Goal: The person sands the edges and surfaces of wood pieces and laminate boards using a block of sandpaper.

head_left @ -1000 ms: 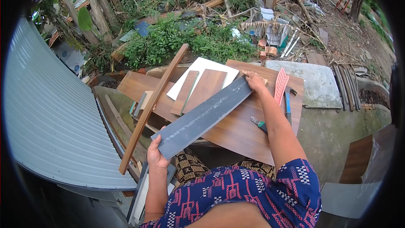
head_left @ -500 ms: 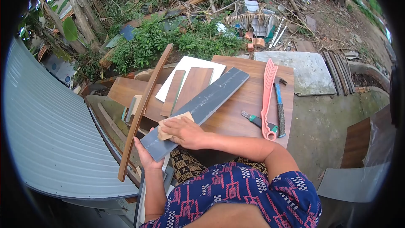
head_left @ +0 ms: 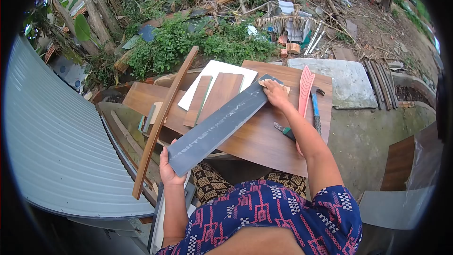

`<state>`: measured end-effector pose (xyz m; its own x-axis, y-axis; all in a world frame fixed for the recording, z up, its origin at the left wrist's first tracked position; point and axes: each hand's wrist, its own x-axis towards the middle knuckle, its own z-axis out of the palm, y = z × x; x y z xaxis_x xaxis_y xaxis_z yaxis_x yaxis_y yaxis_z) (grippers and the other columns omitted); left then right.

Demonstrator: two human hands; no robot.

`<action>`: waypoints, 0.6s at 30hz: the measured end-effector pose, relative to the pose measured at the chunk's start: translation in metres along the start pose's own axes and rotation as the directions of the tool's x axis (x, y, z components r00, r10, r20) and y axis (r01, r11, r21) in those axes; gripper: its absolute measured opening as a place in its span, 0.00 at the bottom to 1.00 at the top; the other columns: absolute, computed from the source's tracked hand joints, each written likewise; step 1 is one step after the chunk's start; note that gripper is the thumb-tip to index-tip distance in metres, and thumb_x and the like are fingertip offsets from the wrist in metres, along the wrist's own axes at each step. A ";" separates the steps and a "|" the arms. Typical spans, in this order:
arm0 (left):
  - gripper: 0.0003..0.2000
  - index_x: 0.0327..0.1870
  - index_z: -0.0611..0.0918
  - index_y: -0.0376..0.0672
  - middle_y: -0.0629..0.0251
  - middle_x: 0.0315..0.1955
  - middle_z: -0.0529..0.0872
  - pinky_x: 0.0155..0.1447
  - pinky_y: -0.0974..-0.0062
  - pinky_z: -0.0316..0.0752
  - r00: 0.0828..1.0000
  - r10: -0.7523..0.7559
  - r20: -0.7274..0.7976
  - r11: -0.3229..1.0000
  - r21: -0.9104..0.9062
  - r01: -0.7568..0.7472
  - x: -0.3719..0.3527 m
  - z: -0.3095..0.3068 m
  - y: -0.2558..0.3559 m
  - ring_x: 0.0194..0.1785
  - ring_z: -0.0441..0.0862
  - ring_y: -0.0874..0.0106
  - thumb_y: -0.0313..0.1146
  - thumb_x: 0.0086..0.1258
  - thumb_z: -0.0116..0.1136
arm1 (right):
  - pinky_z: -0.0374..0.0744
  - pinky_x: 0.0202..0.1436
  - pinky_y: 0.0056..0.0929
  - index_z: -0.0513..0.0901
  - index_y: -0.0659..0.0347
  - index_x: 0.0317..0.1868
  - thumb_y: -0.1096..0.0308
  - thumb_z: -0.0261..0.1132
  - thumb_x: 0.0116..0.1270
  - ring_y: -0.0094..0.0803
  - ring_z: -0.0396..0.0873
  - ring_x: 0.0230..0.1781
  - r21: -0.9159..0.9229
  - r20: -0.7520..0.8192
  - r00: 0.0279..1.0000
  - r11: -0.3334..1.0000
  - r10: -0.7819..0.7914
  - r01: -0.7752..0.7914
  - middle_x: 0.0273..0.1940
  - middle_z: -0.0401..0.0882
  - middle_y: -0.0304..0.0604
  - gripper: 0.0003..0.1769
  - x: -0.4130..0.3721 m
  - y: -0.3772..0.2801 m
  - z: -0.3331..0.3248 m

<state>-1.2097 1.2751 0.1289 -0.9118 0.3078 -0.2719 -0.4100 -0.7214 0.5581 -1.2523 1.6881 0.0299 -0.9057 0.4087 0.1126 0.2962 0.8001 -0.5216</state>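
A long dark grey board (head_left: 214,125) with whitish dusty marks slants up to the right across my lap and the table. My left hand (head_left: 171,170) grips its lower end, with the thumb along the near edge. At the far end my right hand (head_left: 276,93) presses a tan sheet of sandpaper (head_left: 284,88) onto the board's face. Most of the sheet is hidden under the palm and fingers. Right of that hand lie a pink saw-shaped holder (head_left: 306,89) and a hammer (head_left: 316,111) with a blue and black handle. A utility knife (head_left: 284,131) is partly covered by my right forearm.
A brown wood-grain panel (head_left: 264,144) forms the work surface. On it lie a white board (head_left: 214,71) and small brown boards (head_left: 222,92). A long wooden strip (head_left: 165,123) slants at left, beside corrugated metal sheeting (head_left: 71,137). A concrete slab (head_left: 339,82) lies beyond.
My right hand has slid the sandpaper up the board from its lower part to its far end. My left hand still holds the lower end. The forearm now covers part of the knife.
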 end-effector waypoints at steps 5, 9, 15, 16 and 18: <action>0.32 0.57 0.72 0.35 0.53 0.53 0.78 0.61 0.58 0.70 1.000 0.010 -0.011 1.000 0.014 -0.010 0.001 0.003 0.001 0.55 0.76 0.59 0.59 0.68 0.45 | 0.53 0.68 0.49 0.68 0.51 0.64 0.55 0.51 0.69 0.41 0.55 0.70 0.155 0.098 0.941 0.939 -0.323 0.306 0.68 0.61 0.43 0.24 -0.056 -0.094 0.004; 0.35 0.58 0.71 0.36 0.54 0.53 0.77 0.61 0.59 0.70 1.000 0.021 0.002 0.999 0.041 -0.021 -0.005 0.012 0.000 0.55 0.75 0.59 0.64 0.66 0.44 | 0.53 0.70 0.52 0.67 0.53 0.65 0.58 0.54 0.68 0.41 0.52 0.72 0.444 0.123 0.615 0.597 -0.779 0.667 0.69 0.58 0.45 0.26 -0.137 -0.212 0.002; 0.32 0.59 0.70 0.36 0.56 0.54 0.76 0.62 0.61 0.70 0.994 0.108 0.034 0.974 0.197 -0.112 -0.006 0.008 -0.003 0.56 0.76 0.62 0.55 0.65 0.54 | 0.52 0.71 0.52 0.67 0.50 0.66 0.56 0.53 0.69 0.40 0.51 0.72 0.486 0.161 0.556 0.556 -0.815 0.675 0.69 0.58 0.44 0.26 -0.131 -0.207 -0.012; 0.28 0.61 0.68 0.35 0.55 0.53 0.77 0.61 0.63 0.71 0.994 0.108 0.002 0.975 0.196 -0.107 -0.005 0.004 -0.002 0.55 0.76 0.64 0.40 0.64 0.61 | 0.51 0.71 0.51 0.67 0.50 0.66 0.56 0.53 0.69 0.40 0.51 0.72 0.449 0.166 0.626 0.623 -0.762 0.640 0.69 0.58 0.44 0.26 -0.115 -0.187 -0.013; 0.28 0.60 0.68 0.33 0.54 0.53 0.76 0.60 0.65 0.71 0.989 0.122 0.087 0.930 0.338 -0.145 -0.009 0.011 0.003 0.55 0.76 0.65 0.32 0.60 0.62 | 0.51 0.71 0.50 0.68 0.49 0.66 0.56 0.53 0.69 0.41 0.51 0.72 0.364 0.134 0.787 0.769 -0.602 0.525 0.69 0.59 0.44 0.25 -0.073 -0.134 -0.006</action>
<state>-1.2031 1.2768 0.1420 -0.9536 0.2704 -0.1325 -0.2577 -0.5054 0.8235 -1.2238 1.5536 0.0969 -0.9320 -0.2183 0.2893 -0.3587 0.6700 -0.6500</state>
